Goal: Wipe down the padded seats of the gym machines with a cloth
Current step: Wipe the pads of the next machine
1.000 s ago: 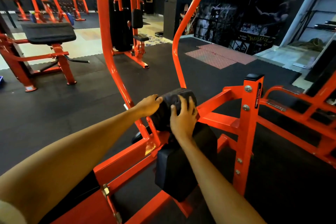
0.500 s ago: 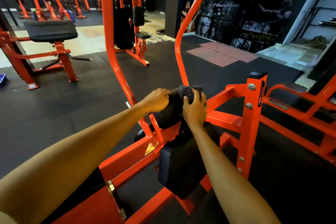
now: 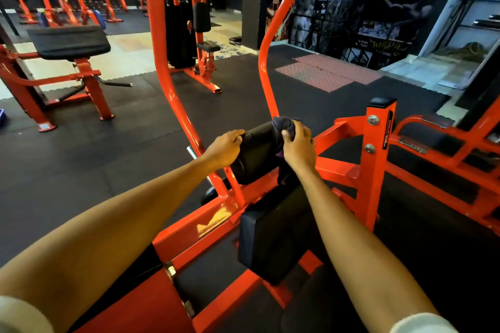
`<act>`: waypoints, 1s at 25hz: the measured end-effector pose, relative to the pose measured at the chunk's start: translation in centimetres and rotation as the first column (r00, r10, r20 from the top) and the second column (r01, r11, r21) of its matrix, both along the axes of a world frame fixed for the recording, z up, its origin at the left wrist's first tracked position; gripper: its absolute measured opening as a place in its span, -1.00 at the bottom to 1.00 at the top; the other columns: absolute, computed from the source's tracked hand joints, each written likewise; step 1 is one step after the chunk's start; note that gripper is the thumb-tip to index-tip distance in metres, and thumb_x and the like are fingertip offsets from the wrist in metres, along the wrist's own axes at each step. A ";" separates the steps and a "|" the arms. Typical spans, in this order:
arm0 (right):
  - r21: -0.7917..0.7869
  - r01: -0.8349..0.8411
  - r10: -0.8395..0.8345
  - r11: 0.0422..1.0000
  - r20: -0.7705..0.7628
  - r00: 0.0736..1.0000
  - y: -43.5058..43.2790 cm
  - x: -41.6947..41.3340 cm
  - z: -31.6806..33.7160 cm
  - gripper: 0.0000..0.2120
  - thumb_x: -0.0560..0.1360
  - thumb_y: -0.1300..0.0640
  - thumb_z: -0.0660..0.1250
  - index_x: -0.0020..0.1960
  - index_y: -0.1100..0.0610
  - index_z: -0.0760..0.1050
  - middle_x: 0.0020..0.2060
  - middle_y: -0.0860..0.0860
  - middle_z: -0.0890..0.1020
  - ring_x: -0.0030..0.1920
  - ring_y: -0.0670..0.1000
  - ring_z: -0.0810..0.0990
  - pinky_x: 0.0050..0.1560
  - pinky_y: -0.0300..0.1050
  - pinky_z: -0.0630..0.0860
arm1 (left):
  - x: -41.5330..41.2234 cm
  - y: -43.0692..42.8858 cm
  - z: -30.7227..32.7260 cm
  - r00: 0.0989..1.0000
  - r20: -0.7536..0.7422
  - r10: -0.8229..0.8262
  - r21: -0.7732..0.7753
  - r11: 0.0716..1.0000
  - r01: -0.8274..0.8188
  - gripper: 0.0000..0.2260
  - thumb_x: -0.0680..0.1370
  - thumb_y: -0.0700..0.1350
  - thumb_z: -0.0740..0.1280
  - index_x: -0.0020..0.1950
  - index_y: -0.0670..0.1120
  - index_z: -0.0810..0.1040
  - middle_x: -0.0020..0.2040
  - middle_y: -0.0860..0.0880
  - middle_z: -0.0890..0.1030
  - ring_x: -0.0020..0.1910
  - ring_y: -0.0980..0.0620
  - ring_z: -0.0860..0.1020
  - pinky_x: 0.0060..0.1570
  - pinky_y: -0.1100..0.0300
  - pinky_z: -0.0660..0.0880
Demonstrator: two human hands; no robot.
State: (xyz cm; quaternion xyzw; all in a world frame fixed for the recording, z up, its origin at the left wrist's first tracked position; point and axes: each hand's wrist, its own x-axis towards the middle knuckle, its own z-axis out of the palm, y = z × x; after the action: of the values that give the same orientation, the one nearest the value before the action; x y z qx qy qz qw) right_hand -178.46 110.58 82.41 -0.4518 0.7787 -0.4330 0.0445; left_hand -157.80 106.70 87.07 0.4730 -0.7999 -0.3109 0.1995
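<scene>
Grips one dark cloth, bunched, in the right hand: fingers and thumb curled round it, a tail of fabric hanging down under the palm. Presses that bundle against the upper right end of one black roller pad, lying crosswise on the nearest machine. Holds the same pad's left end with the left hand, fingers bent over the top edge. Makes two hands on one roller, the cloth under the right only.

Shows a second pad just below and nearer: one black rectangular block pad, tilted, with the right forearm crossing above it. Counts two pads on this machine, both carried by the orange frame. Rises from that frame in two curved orange uprights, one on each side of the roller, each tipped in black. Stands to the right as one square orange post, with two bolts and one black cap.

Lies beyond on black rubber floor mats, with one red patterned mat farther back. Holds at far left one bench with a flat black pad, and behind the uprights one more orange machine with a small black seat. Blurs into several orange frames at the back, too small to count.
</scene>
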 end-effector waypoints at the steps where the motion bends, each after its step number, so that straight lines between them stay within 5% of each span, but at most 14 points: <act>1: 0.011 0.036 -0.036 0.999 0.028 0.999 0.1 0.9 0.2 -0.59 0.62 -0.06 0.27 0.44 0.00 0.40 0.46 0.12 0.39 0.40 0.33 0.41 0.34 0.21 0.37 | 0.0 -0.3 0.0 1.000 0.003 -0.003 -0.001 1.000 0.003 -0.62 0.74 -0.10 0.04 0.56 -0.02 0.36 0.44 -0.12 0.48 0.14 -0.09 0.59 0.07 0.12 0.50; 5: -0.104 -0.019 -0.004 0.994 -0.218 0.976 4.1 9.0 -1.7 -0.56 0.59 -0.15 0.18 0.43 -0.08 0.42 0.54 0.09 0.34 0.49 0.28 0.33 0.34 0.25 0.38 | -0.1 -1.5 -0.4 0.999 -0.001 0.033 0.084 0.996 -0.033 -0.63 0.74 -0.04 0.08 0.52 -0.04 0.42 0.46 -0.10 0.47 0.41 -0.11 0.45 0.38 0.09 0.34; 8: -0.093 -0.235 0.196 0.968 -0.309 0.931 6.1 9.1 -3.1 -0.56 0.61 -0.07 0.19 0.47 -0.10 0.35 0.58 0.03 0.24 0.55 0.24 0.21 0.43 0.23 0.31 | -0.4 -1.7 -0.7 0.998 -0.023 0.057 0.140 0.989 -0.054 -0.66 0.73 -0.05 0.09 0.41 -0.08 0.50 0.38 -0.13 0.53 0.36 -0.14 0.49 0.35 0.06 0.37; 11: -0.068 -0.179 0.138 0.982 -0.395 0.908 3.8 4.5 -3.1 -0.54 0.58 0.00 0.17 0.47 -0.07 0.37 0.55 0.07 0.30 0.48 0.28 0.31 0.44 0.24 0.34 | -1.1 -1.1 0.0 0.997 0.074 0.007 0.041 0.999 -0.010 -0.72 0.67 -0.12 0.11 0.26 -0.14 0.54 0.29 -0.22 0.57 0.24 -0.22 0.53 0.19 0.03 0.44; 14: -0.090 -0.051 0.040 0.995 -0.122 0.992 1.2 1.3 -1.9 -0.57 0.60 0.03 0.18 0.45 0.03 0.41 0.50 0.12 0.36 0.44 0.30 0.37 0.43 0.19 0.32 | -1.7 0.1 0.8 0.982 0.176 -0.062 -0.050 0.996 0.072 -0.60 0.67 -0.14 0.12 0.51 -0.16 0.36 0.51 -0.18 0.37 0.43 -0.20 0.40 0.32 0.07 0.36; 17: -0.031 0.105 -0.101 0.994 0.101 0.990 0.9 3.3 -0.9 -0.56 0.62 0.00 0.27 0.48 -0.01 0.38 0.53 0.11 0.32 0.46 0.32 0.34 0.41 0.18 0.29 | -1.4 -0.1 0.7 0.986 0.146 -0.076 -0.087 0.992 0.090 -0.63 0.69 -0.12 0.10 0.47 -0.16 0.42 0.45 -0.17 0.44 0.39 -0.18 0.44 0.30 0.06 0.37; 21: -0.087 -0.056 0.045 0.995 -0.120 0.992 5.1 9.9 -2.2 -0.54 0.62 -0.25 0.16 0.48 -0.14 0.39 0.59 0.07 0.25 0.55 0.26 0.22 0.45 0.24 0.25 | -0.7 -1.3 -0.1 0.999 0.039 -0.001 -0.003 1.000 0.002 -0.70 0.71 -0.11 0.07 0.24 -0.15 0.56 0.22 -0.17 0.60 0.21 -0.18 0.55 0.15 0.03 0.44; 25: -0.036 -0.179 0.158 0.983 -0.324 0.933 5.7 7.1 -3.1 -0.57 0.66 -0.08 0.20 0.52 -0.17 0.32 0.59 0.03 0.21 0.53 0.27 0.25 0.44 0.25 0.30 | -0.5 -1.3 -0.7 1.000 -0.012 -0.004 0.031 1.000 0.005 -0.71 0.73 -0.06 0.04 0.10 -0.10 0.54 0.04 -0.12 0.60 0.04 -0.14 0.56 0.00 0.03 0.43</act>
State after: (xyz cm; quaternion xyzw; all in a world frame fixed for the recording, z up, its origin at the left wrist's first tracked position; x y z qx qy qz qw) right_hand -171.34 116.26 79.33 -0.5825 0.7194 -0.3735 -0.0601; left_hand -158.32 105.44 86.39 0.4722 -0.7949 -0.3265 0.1964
